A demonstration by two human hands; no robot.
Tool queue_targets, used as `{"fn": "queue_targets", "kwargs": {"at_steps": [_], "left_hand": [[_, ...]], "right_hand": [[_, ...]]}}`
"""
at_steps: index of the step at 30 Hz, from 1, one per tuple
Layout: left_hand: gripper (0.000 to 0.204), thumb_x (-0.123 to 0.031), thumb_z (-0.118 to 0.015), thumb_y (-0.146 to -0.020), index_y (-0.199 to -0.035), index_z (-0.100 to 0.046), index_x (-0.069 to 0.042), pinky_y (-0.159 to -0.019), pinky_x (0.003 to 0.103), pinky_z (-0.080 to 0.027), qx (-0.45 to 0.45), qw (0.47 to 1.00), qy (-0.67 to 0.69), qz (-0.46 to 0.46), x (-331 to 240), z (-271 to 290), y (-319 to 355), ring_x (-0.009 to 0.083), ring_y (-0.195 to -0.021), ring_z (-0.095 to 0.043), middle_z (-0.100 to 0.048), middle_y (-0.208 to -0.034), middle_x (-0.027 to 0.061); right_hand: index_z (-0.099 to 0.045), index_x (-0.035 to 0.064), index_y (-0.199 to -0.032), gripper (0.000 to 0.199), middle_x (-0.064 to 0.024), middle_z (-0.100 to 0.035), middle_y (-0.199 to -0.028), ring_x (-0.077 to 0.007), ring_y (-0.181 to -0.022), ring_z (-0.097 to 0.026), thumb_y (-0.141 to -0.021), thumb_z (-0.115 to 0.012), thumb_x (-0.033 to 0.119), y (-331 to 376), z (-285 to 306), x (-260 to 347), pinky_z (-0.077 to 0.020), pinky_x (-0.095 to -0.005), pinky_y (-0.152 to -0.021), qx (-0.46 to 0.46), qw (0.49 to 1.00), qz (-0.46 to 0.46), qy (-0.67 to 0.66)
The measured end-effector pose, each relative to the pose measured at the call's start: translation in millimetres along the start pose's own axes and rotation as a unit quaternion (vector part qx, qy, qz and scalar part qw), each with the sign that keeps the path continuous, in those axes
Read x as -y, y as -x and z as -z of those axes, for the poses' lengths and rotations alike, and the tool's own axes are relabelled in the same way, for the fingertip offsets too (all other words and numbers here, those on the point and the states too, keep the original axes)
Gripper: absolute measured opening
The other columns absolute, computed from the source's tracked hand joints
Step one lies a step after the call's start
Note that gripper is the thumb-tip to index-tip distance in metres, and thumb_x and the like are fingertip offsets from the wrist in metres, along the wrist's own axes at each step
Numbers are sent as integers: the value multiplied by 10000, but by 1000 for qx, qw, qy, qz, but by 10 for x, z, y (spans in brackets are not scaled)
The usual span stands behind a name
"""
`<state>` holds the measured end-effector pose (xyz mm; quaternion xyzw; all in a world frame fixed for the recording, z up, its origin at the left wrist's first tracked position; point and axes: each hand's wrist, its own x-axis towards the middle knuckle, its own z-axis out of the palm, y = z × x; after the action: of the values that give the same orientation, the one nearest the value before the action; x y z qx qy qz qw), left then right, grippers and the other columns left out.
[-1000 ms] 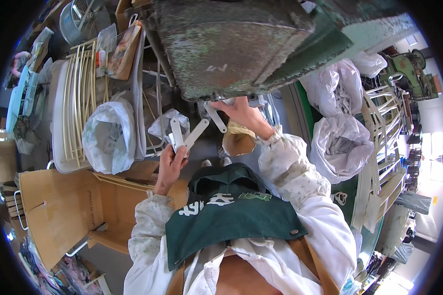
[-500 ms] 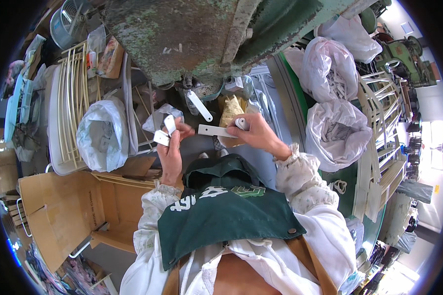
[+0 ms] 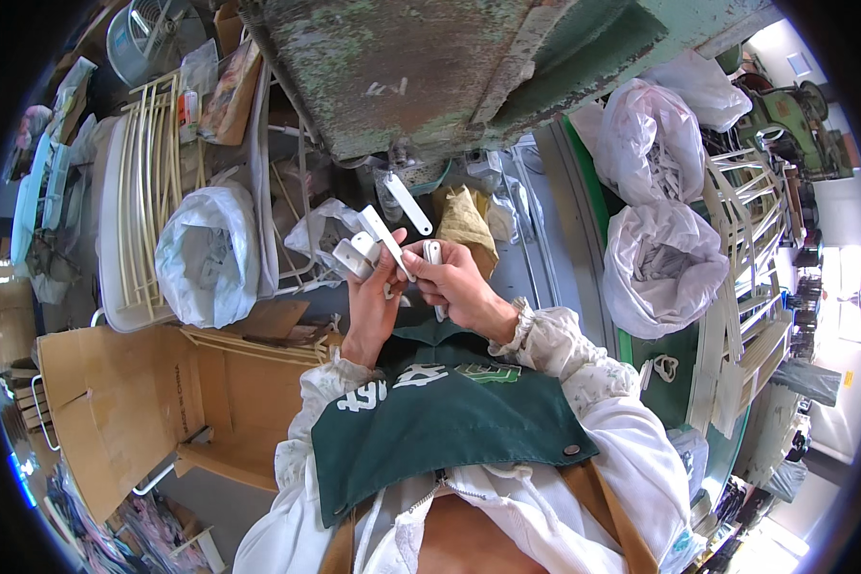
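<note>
My left hand is closed round several short white flat strips that stick out beyond its fingers. One white strip slants up between my two hands; the fingers of both are at its lower end. My right hand also grips a white strip with a hole, which stands upright in its fingers. Just beyond, a longer white strip with rounded ends hangs below the worn green machine. I cannot tell what material the strips are.
White plastic bags with pieces inside stand at the left and right. A cardboard box lies open at lower left. Behind my hands is a yellowish paper-like bundle. Curved pale slats are stacked on the left.
My hands have come together. The strip that stuck out leftward from my right hand is now upright between both hands. The view has shifted slightly.
</note>
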<state>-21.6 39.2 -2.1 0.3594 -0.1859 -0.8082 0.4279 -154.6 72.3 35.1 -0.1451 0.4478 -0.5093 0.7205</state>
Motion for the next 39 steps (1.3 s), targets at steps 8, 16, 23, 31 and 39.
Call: {"fn": "queue_targets", "kwargs": {"at_steps": [8,16,23,31,39], "left_hand": [[166,-190,-578,-939,-1000,-590,-35,-695,234,-365,103,991,56,-71,-12,109,-8,60,-792,-481,-552,-841,7],[236,-156,-559,-947,-1037,-626,52,-770,254,-458,-40,962,-169,-209,48,-77,67,123,-798,-587,-673,-912,85],[255,-222,-558,-937,-903,-636,18,-438,192,-345,-60,940,-297,-155,-436,-181,-201,63,-482,-500,-613,-637,44],[227,-198,-645,-879,-929,-673,21,-418,197,-310,-49,944,-304,-117,-446,-70,-467,55,-459,-461,-575,-598,19],[183,-128,-691,-843,-931,-675,33,-404,177,-292,-35,955,-264,-130,-552,-53,-427,55,-465,-482,-572,-598,19]], "right_hand": [[-623,7,-968,210,21,-581,-678,-16,-468,-358,-879,-676,189,-26,-41,-3,-266,-186,-398,0,996,-7,93],[-653,-45,-894,203,21,-580,-665,-50,-544,-493,-832,-720,137,-17,-129,-23,-405,-217,-476,-114,958,168,202],[-671,-25,-946,304,-83,-663,-761,-126,-666,-602,-772,-768,205,-338,196,277,-476,-292,-617,-186,773,364,486],[-668,12,-725,300,5,-602,-580,-39,-527,-500,-883,-655,267,-439,254,417,-378,-233,-473,-18,903,169,396],[-666,-1,-827,251,7,-593,-601,-28,-479,-446,-902,-616,233,-462,327,508,-320,-202,-430,9,918,139,372]]}}
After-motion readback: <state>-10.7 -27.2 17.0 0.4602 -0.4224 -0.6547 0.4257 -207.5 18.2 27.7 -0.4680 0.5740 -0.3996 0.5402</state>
